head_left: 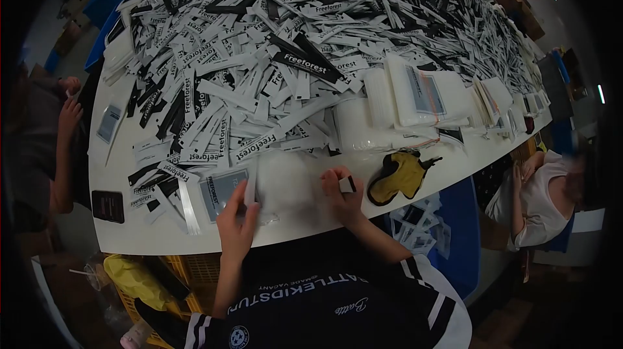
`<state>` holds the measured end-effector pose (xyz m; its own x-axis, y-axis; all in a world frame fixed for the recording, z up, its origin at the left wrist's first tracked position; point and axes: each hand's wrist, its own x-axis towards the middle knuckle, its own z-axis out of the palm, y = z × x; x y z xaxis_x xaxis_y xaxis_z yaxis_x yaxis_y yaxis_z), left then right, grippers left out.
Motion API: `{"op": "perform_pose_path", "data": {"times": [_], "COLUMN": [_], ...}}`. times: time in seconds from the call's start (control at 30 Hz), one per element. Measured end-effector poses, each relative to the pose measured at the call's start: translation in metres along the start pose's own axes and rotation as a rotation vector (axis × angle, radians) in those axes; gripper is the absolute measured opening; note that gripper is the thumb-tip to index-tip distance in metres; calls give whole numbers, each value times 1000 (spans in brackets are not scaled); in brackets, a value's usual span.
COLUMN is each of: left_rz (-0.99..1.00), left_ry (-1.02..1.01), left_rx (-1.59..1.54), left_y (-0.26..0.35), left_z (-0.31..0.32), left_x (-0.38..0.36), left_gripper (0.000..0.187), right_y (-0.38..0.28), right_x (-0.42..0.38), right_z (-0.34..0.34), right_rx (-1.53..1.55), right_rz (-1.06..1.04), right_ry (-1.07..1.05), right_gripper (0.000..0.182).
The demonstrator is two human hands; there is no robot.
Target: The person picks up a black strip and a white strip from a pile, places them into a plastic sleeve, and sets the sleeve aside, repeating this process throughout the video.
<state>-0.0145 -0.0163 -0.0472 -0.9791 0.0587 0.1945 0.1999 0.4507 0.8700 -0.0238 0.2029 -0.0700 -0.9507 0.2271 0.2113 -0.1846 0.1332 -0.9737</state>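
My left hand point(237, 220) is closed at the near table edge, with a pale strip point(251, 181) between thumb and fingers; whether it is a sachet or the bag's edge is hard to see. A translucent plastic bag point(285, 183) lies between my hands. My right hand point(342, 198) is curled closed, and the black-and-white end of a narrow sachet point(348, 184) shows in it. Beside my left hand lies a printed grey-and-white bag point(219, 194). Right of my right hand is a yellow-and-black pouch-like item point(396, 179).
A large heap of black and white "Freeforest" sachets point(302, 63) covers the white table point(149, 242). Stacks of plastic bags point(422, 93) stand to the right. A phone point(108, 206) lies at left. A blue bin point(461, 232) sits below. Other people sit at both sides.
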Motion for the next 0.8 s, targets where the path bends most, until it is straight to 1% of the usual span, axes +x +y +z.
{"op": "perform_pose_path", "data": {"times": [0.03,0.07,0.1,0.13,0.17,0.2,0.23,0.27,0.3,0.33,0.37,0.4,0.43,0.47,0.5,0.53,0.57,0.6,0.63,0.67,0.7,0.73,0.77,0.8], "left_rz": [-299,-326,-323,-160,7,205,244,282,334,340,352,366,377,226,74,89,-112,-322,-205,-207,-254,-297,-295,-332], "left_ry": [83,200,199,247,293,237,133,29,-52,-58,-109,-157,-163,-242,-325,-334,-364,-391,-369,-376,-302,-224,-224,-144], "left_rx": [-92,-140,-145,-80,-15,83,103,123,115,110,124,136,131,13,-100,-100,-151,-197,-182,-181,-194,-209,-209,-316], "left_y": [5,5,8,13,19,34,44,50,51,47,43,42,44,47,51,53,56,57,55,52,48,45,43,41], "left_z": [0,1,2,2,3,3,6,11,18,21,24,26,23,16,9,4,-1,-3,0,1,-1,0,3,6], "left_x": [-3,-8,-9,-12,-14,-7,-7,-8,-8,-10,-14,-15,-16,-16,-15,-13,-12,-13,-12,-13,-12,-10,-9,-10], "left_gripper": [28,31,31,31,31,30,31,31,36,36,37,38,38,38,37,37,34,31,20,20,17,15,15,13], "right_y": [4,6,1,-5,-11,-18,-26,-31,-37,-46,-61,-60,-57,-56,-59,-64,-67,-61,-58,-55,-56,-58,-64,-67], "right_x": [-1,-2,-3,-7,-12,-15,-15,-13,-10,-7,4,6,7,9,9,7,4,-3,-8,-13,-14,-10,-5,-2], "right_z": [2,2,2,4,6,9,11,13,16,16,12,7,2,-2,-4,-5,-6,1,10,20,24,23,21,21], "right_rx": [-17,-21,36,96,96,165,231,227,115,3,-14,-18,-34,-47,-48,-33,-18,-198,-195,-116,-38,-39,-69,-96], "right_rz": [-1,-10,66,149,149,162,173,169,87,6,156,151,237,323,318,267,219,140,145,89,31,27,107,189], "right_ry": [-6,-2,15,35,42,-20,-83,-77,-182,-285,-376,-365,-446,-523,-506,-569,-637,-707,-701,-660,-619,-616,-636,-654], "right_gripper": [25,25,26,26,26,27,27,27,28,28,27,27,26,27,27,26,26,26,26,24,23,23,24,27]}}
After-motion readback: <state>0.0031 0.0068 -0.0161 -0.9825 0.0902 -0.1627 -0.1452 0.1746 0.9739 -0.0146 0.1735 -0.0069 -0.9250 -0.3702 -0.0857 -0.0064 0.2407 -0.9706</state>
